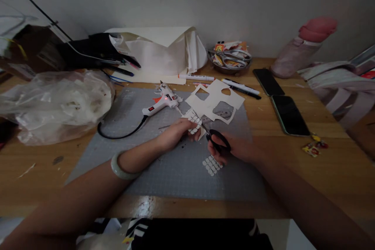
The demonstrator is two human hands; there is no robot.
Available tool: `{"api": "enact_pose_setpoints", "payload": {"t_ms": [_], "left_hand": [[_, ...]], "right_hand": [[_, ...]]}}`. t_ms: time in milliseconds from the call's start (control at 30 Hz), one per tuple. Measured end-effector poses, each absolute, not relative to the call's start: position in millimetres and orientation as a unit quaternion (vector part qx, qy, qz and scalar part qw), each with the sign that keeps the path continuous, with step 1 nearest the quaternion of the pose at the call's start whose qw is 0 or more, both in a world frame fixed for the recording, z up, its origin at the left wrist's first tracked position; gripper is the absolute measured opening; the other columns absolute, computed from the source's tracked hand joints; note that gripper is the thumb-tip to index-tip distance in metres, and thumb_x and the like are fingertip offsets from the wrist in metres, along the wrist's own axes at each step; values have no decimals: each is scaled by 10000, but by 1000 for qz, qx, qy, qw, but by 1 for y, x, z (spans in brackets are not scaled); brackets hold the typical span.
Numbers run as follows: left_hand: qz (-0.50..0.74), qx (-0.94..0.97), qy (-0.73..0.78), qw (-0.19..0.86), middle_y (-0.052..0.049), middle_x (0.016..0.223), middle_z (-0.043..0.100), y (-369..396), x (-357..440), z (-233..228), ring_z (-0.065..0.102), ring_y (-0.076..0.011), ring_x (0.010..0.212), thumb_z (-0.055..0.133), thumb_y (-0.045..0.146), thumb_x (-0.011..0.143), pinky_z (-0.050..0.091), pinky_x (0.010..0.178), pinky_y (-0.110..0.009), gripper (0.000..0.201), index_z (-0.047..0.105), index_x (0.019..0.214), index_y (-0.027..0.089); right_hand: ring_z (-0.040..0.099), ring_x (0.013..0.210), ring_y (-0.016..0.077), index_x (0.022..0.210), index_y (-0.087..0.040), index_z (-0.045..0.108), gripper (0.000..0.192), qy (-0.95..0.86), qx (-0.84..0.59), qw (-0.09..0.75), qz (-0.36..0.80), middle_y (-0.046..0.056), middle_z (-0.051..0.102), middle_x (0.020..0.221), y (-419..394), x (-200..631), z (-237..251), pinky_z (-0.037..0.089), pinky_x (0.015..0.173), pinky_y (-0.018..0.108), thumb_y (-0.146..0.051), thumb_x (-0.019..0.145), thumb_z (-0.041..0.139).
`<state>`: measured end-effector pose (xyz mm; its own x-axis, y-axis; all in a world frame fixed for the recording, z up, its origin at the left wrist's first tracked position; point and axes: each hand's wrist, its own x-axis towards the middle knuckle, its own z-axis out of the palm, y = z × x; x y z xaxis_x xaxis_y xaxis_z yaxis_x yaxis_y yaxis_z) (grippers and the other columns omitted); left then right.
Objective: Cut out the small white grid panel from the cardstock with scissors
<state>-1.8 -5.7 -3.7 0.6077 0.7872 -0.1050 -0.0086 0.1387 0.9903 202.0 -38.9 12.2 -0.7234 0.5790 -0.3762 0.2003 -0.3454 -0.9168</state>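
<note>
White card grid with black outlines (195, 123), mid-frame, looks light and bendable to me, best held edgewise, the left hand (174, 134) pinching it, the right hand (234, 147) curled around black-handled scissors (208, 135).

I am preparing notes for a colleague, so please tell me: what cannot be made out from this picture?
In the head view:
- Left hand: partly hidden behind the patterned piece it holds.
- Metal ruler: partly hidden by the cut-out white sheet.
- Plastic bag: left end cut off by the picture's edge.
- Orange-ended marker: print too small to read.
</note>
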Motion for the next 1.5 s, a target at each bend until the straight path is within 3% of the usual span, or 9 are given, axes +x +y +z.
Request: {"api": "enact_pose_setpoints", "payload": {"t_ms": [300, 567, 733, 833, 933, 1133, 1500], "left_hand": [[296, 561, 329, 700, 0, 541, 541, -6, -1, -3, 453, -123, 545, 505, 340, 791, 366, 576, -260, 306, 582, 557, 158], [343, 512, 341, 710, -25, 563, 584, -9, 0, -6, 435, -125, 519, 575, 311, 693, 307, 534, -268, 220, 690, 655, 127], [346, 501, 345, 714, -21, 574, 597, -8, -1, -8, 443, -120, 525, 617, 284, 666, 313, 543, -262, 184, 705, 682, 122], [347, 501, 337, 717, -9, 568, 594, -8, -1, -8, 437, -109, 518, 632, 283, 682, 313, 541, -253, 186, 711, 722, 119], [351, 499, 331, 720, -6, 576, 581, -8, 0, -6, 450, -102, 521, 623, 278, 696, 327, 542, -246, 176, 690, 702, 115], [378, 458, 331, 733, 5, 620, 592, -7, 3, -2, 458, -99, 507, 597, 255, 711, 346, 510, -246, 112, 590, 681, 148], [369, 471, 366, 713, 32, 500, 474, -9, 4, 0, 402, -88, 466, 568, 267, 694, 321, 476, -240, 176, 501, 562, 173]], "right_hand": [[444, 405, 75, 695, -172, 521, 535, -525, -352, 154, 760, -42, 511, 458, -39, 200, 8, 354, 435, 218, -692, 820, 504], [473, 349, 114, 622, -195, 498, 523, -459, -351, 205, 790, -72, 408, 337, -39, 205, 3, 327, 345, 209, -684, 808, 499], [482, 352, 108, 595, -184, 516, 629, -465, -353, 188, 790, -26, 490, 394, -41, 204, 8, 364, 392, 241, -737, 840, 344], [508, 395, 110, 628, -173, 538, 627, -489, -334, 194, 782, -25, 509, 417, -42, 204, 5, 418, 468, 254, -743, 830, 371], [511, 420, 115, 691, -172, 542, 602, -486, -322, 200, 787, -28, 516, 433, -41, 204, 1, 430, 493, 259, -725, 845, 360], [480, 435, 90, 720, -179, 512, 514, -530, -322, 165, 767, -34, 562, 511, -37, 204, 2, 360, 448, 220, -688, 764, 572], [481, 433, 100, 648, -186, 500, 544, -543, -345, 123, 756, -31, 536, 471, -37, 201, 13, 371, 475, 247, -711, 791, 496]]}}
